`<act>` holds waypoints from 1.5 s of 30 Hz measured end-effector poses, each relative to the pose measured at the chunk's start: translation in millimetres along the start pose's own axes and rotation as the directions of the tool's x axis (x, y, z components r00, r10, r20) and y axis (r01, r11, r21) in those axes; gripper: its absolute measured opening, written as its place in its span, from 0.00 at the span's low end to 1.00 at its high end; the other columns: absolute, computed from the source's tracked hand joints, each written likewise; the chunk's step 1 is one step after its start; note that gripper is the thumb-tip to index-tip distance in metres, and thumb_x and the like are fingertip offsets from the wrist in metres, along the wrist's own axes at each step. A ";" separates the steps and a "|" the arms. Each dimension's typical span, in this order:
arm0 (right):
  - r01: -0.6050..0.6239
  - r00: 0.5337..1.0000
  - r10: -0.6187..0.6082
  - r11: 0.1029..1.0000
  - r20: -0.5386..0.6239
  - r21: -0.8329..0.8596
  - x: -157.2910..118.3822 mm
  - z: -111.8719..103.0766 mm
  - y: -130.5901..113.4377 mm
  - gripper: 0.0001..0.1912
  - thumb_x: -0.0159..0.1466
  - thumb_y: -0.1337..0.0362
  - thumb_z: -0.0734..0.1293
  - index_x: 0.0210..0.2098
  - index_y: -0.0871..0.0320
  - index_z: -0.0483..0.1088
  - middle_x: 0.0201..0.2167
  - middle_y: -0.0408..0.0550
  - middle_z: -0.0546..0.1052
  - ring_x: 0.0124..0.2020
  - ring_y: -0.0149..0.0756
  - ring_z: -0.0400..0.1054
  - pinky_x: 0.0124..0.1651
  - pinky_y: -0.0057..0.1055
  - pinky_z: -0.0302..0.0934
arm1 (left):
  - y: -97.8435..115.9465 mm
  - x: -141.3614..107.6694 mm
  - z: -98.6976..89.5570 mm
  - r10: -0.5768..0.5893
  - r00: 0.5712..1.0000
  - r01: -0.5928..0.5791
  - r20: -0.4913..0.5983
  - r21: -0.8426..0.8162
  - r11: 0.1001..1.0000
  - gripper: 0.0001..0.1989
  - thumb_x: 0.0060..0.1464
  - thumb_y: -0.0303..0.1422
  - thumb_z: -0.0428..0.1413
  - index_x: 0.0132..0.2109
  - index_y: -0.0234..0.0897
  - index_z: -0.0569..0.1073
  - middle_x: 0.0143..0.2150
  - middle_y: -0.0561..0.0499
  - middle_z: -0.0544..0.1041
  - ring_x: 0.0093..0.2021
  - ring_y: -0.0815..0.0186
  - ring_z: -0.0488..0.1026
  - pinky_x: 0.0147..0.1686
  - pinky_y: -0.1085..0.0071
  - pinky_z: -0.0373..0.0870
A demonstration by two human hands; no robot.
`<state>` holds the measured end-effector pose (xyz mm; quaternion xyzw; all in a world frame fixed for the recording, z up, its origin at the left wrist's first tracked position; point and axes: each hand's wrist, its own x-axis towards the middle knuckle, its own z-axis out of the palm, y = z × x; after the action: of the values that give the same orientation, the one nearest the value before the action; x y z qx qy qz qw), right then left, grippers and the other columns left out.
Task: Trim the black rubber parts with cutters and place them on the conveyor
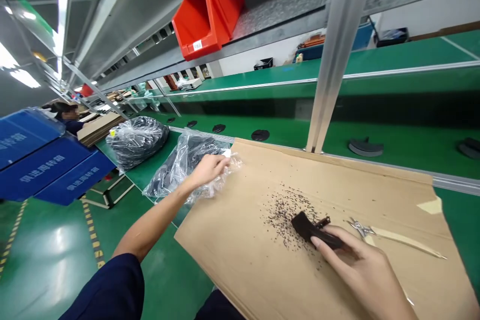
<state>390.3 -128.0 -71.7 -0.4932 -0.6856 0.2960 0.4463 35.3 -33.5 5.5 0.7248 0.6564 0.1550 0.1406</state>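
My right hand (356, 260) grips a curved black plastic part (313, 230) above the brown cardboard sheet (240, 240). Under and around that part lie many tiny black scraps (287, 215). To the left, my left hand (210, 169) is closed at the edge of a clear plastic bag (176, 165) with dark parts inside; what its fingers pinch is too small to make out. A pair of metal nippers (362, 229) with pale taped handles rests on the cardboard just beyond my right hand.
Another full clear bag (137, 142) sits further left. Blue boxes (48, 160) stand beside the bench, near a person (71, 116). Black curved pieces (365, 147) lie on the green surface behind. A metal post (333, 55) rises at the cardboard's back edge, and a red bin (210, 10) hangs above.
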 end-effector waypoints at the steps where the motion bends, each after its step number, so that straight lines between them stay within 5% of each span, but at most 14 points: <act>1: 0.004 1.000 -0.004 1.000 0.000 -0.008 -0.1 0.2 0.0 0.16 0.63 0.46 0.70 0.32 0.53 0.78 0.30 0.47 0.82 0.22 0.38 0.74 0.25 0.32 0.70 | -16.2 5.9 -6.5 -0.045 0.999 0.045 -0.003 0.035 0.998 0.18 0.69 0.32 0.49 0.33 0.32 0.77 0.29 0.47 0.78 0.37 0.60 0.79 0.45 0.65 0.74; 4: -0.011 1.000 0.011 0.999 0.003 -0.030 -0.4 1.1 -1.1 0.17 0.63 0.46 0.69 0.33 0.53 0.79 0.28 0.47 0.81 0.21 0.38 0.72 0.25 0.33 0.69 | -55.4 14.6 -11.9 -0.166 0.986 0.166 -0.013 0.094 0.982 0.09 0.66 0.33 0.56 0.40 0.31 0.77 0.41 0.45 0.79 0.45 0.59 0.78 0.50 0.59 0.75; 8: -0.099 0.995 0.100 0.993 0.009 -0.060 -0.5 2.4 -3.9 0.21 0.62 0.43 0.67 0.34 0.54 0.79 0.28 0.47 0.81 0.22 0.37 0.71 0.28 0.32 0.68 | -84.8 14.9 -6.9 -0.248 0.969 0.248 -0.010 0.021 0.969 0.13 0.65 0.38 0.58 0.50 0.33 0.74 0.50 0.46 0.77 0.50 0.61 0.76 0.51 0.57 0.76; 15: -0.203 0.976 0.201 0.979 0.078 0.019 -1.5 1.4 -4.8 0.21 0.61 0.43 0.67 0.34 0.54 0.78 0.29 0.47 0.81 0.28 0.39 0.73 0.31 0.31 0.67 | -89.8 5.1 -13.8 -0.239 0.963 0.153 -0.123 -0.480 0.864 0.10 0.51 0.33 0.65 0.39 0.33 0.76 0.33 0.50 0.77 0.40 0.61 0.76 0.49 0.64 0.72; 20: -0.235 0.966 0.230 0.971 0.117 0.033 -4.2 3.3 0.9 0.20 0.62 0.44 0.68 0.35 0.55 0.78 0.29 0.47 0.80 0.26 0.38 0.71 0.28 0.31 0.65 | -57.2 -11.5 -5.3 -0.245 0.964 0.047 -0.106 -0.836 0.547 0.13 0.54 0.36 0.60 0.45 0.37 0.73 0.39 0.49 0.79 0.42 0.63 0.77 0.48 0.63 0.75; 25: -0.251 0.960 0.230 0.960 0.162 0.124 -3.1 2.9 -3.7 0.20 0.63 0.44 0.67 0.36 0.55 0.77 0.31 0.48 0.78 0.31 0.40 0.73 0.32 0.32 0.67 | -0.9 -26.8 24.4 -0.183 0.972 0.141 0.150 -0.988 -0.064 0.14 0.62 0.40 0.54 0.46 0.34 0.75 0.39 0.46 0.80 0.37 0.65 0.76 0.40 0.65 0.77; 27: -0.248 0.963 0.220 0.951 0.157 0.187 -2.6 2.6 -8.0 0.19 0.64 0.44 0.68 0.35 0.55 0.75 0.31 0.48 0.77 0.33 0.40 0.73 0.34 0.33 0.68 | 21.9 -30.8 40.0 -0.109 0.971 0.195 0.211 -0.970 -0.147 0.15 0.59 0.40 0.60 0.48 0.34 0.76 0.39 0.48 0.79 0.34 0.68 0.75 0.34 0.72 0.75; 32: -0.386 0.915 0.295 0.839 0.275 0.383 -5.0 3.2 -17.8 0.19 0.63 0.45 0.69 0.35 0.56 0.70 0.30 0.45 0.73 0.31 0.37 0.71 0.33 0.32 0.67 | 71.1 -46.8 79.8 0.121 0.991 0.022 0.053 -0.970 0.242 0.20 0.54 0.32 0.68 0.52 0.37 0.74 0.41 0.50 0.80 0.37 0.71 0.77 0.36 0.78 0.74; 36: -0.465 0.874 0.317 0.764 0.369 0.446 -8.1 3.2 -23.2 0.20 0.62 0.45 0.71 0.33 0.56 0.67 0.28 0.42 0.69 0.31 0.34 0.67 0.34 0.30 0.63 | 96.6 -60.7 96.5 0.449 0.891 -0.313 -0.058 -0.795 0.519 0.15 0.63 0.31 0.60 0.56 0.38 0.75 0.49 0.46 0.80 0.47 0.65 0.78 0.48 0.70 0.76; 40: -0.490 0.852 0.313 0.758 0.419 0.431 -10.9 1.6 -26.4 0.20 0.63 0.45 0.70 0.33 0.57 0.68 0.29 0.42 0.69 0.32 0.32 0.64 0.34 0.29 0.59 | 106.0 -62.7 107.4 0.605 0.773 -0.590 -0.188 -0.564 0.578 0.17 0.65 0.29 0.56 0.59 0.38 0.73 0.46 0.45 0.79 0.46 0.64 0.77 0.46 0.68 0.77; 45: -0.514 0.836 0.348 0.765 0.424 0.388 -12.6 2.7 -26.4 0.20 0.64 0.45 0.69 0.33 0.57 0.68 0.29 0.42 0.69 0.32 0.33 0.63 0.34 0.30 0.57 | 104.7 -63.4 119.7 0.622 0.744 -0.647 -0.245 -0.500 0.577 0.19 0.66 0.28 0.54 0.63 0.37 0.70 0.47 0.43 0.78 0.47 0.63 0.76 0.46 0.67 0.76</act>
<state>378.4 -148.8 -54.6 -0.4545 -0.5186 0.6318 0.3541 173.6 -107.0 -63.6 0.8337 0.2818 0.3936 0.2655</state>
